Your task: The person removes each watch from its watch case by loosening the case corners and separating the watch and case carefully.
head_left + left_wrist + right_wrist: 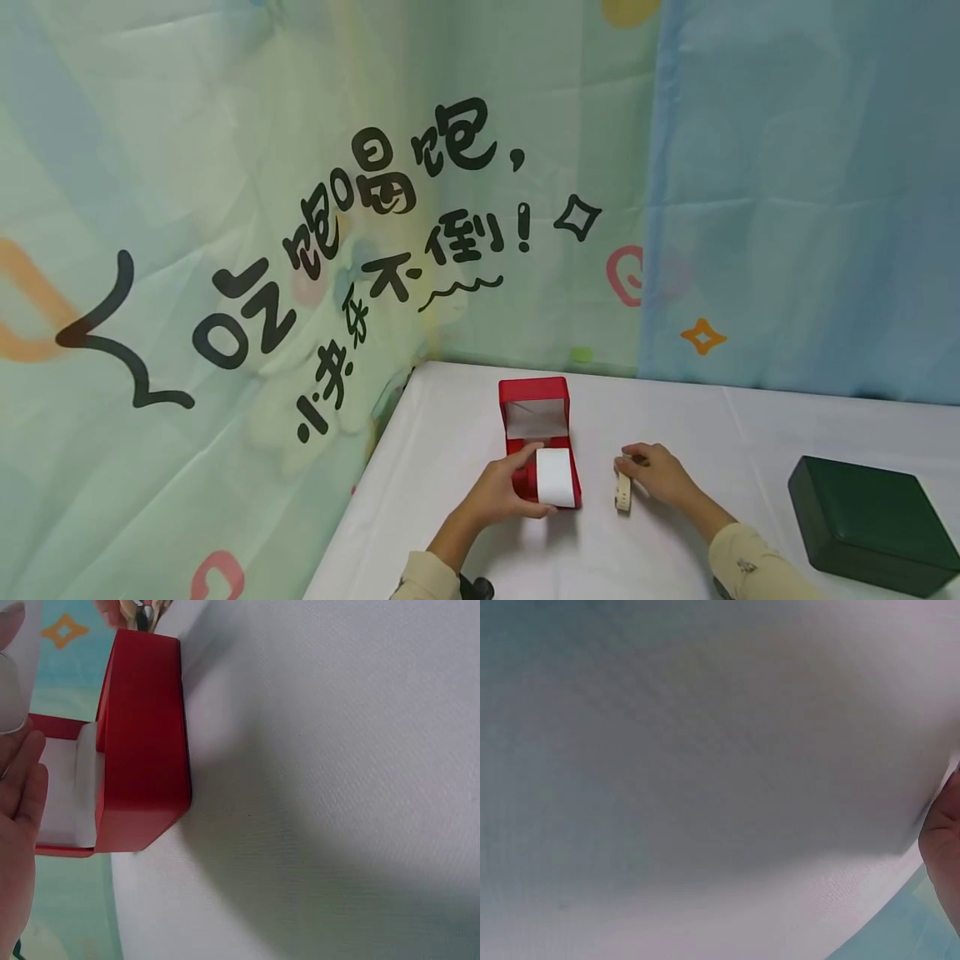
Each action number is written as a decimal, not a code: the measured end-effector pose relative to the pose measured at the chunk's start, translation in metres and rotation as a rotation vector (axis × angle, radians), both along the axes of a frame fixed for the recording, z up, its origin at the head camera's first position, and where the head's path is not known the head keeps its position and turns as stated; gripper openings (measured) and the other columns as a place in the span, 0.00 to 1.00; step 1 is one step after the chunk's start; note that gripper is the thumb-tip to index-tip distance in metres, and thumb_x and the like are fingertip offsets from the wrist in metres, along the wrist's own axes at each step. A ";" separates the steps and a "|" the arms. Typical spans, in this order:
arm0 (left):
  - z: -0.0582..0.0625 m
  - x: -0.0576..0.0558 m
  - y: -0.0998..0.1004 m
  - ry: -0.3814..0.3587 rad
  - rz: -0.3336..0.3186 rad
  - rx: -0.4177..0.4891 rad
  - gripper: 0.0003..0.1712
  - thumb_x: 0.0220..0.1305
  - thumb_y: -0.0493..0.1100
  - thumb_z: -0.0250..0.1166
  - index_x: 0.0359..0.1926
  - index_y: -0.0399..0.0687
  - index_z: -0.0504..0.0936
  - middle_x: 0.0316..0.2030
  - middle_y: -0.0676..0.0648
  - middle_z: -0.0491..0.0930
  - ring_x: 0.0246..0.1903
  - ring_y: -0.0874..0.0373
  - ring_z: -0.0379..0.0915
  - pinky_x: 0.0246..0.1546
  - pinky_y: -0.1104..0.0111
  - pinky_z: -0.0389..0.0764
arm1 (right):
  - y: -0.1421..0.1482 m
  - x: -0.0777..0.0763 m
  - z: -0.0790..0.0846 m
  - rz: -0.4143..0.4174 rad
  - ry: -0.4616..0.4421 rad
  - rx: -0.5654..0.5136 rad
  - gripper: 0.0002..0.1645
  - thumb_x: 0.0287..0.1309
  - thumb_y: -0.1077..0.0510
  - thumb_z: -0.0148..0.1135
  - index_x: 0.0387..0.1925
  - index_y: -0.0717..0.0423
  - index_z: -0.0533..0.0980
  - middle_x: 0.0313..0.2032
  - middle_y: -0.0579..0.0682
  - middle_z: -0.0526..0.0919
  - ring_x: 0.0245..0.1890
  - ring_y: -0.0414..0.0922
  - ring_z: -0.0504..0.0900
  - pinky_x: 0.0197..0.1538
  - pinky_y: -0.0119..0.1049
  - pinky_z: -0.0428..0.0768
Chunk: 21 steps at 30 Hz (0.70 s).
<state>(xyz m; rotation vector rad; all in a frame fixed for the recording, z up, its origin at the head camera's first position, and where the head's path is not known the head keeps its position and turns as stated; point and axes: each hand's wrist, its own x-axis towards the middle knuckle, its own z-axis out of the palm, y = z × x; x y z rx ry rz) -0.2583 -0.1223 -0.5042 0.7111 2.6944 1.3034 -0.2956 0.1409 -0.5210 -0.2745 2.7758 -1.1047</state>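
A red hinged box [534, 389] stands on the table with its lid raised, showing a pale lining. Over its lower part, my left hand [501, 490] holds a white cushion [553, 477] between thumb and fingers. The same cushion [9, 694] appears at the left edge of the left wrist view, beside the red box [146, 735]. To the right of the box, my right hand [660, 472] pinches a pale gold band, seemingly a watch [623, 493], by its upper end. In the right wrist view only part of the right hand [941, 832] shows; the watch is hidden there.
A dark green closed box [870, 521] lies at the right of the white-covered table [457, 408]. Printed cloth hangs [525, 325] rise behind the table and along its left side. A small black object [480, 587] shows by the left sleeve.
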 end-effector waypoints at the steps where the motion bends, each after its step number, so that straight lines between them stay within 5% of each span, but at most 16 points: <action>1: 0.000 0.000 0.000 0.006 0.000 -0.002 0.44 0.43 0.45 0.74 0.63 0.55 0.64 0.49 0.49 0.77 0.49 0.56 0.72 0.51 0.68 0.75 | 0.000 0.000 0.000 -0.005 0.009 0.000 0.28 0.62 0.51 0.52 0.51 0.73 0.68 0.42 0.66 0.74 0.44 0.58 0.73 0.48 0.53 0.72; 10: 0.001 0.000 -0.002 0.029 0.020 -0.014 0.44 0.42 0.46 0.74 0.62 0.54 0.65 0.48 0.49 0.78 0.46 0.65 0.71 0.49 0.69 0.76 | -0.019 0.012 0.022 0.000 0.150 -0.067 0.38 0.61 0.48 0.52 0.63 0.69 0.55 0.57 0.71 0.62 0.56 0.65 0.64 0.56 0.60 0.66; 17: 0.003 -0.001 0.000 0.039 0.012 -0.022 0.43 0.43 0.47 0.74 0.62 0.54 0.66 0.49 0.49 0.78 0.46 0.61 0.72 0.48 0.70 0.76 | -0.042 0.031 0.043 0.241 0.129 -0.138 0.53 0.46 0.44 0.66 0.67 0.61 0.52 0.62 0.65 0.60 0.59 0.63 0.64 0.53 0.59 0.71; 21: 0.005 -0.003 0.000 0.084 -0.001 -0.041 0.43 0.43 0.47 0.74 0.62 0.53 0.66 0.49 0.49 0.78 0.45 0.61 0.73 0.48 0.69 0.75 | -0.048 0.034 0.045 0.344 0.154 -0.122 0.52 0.43 0.44 0.69 0.65 0.61 0.57 0.59 0.62 0.66 0.56 0.59 0.69 0.51 0.54 0.74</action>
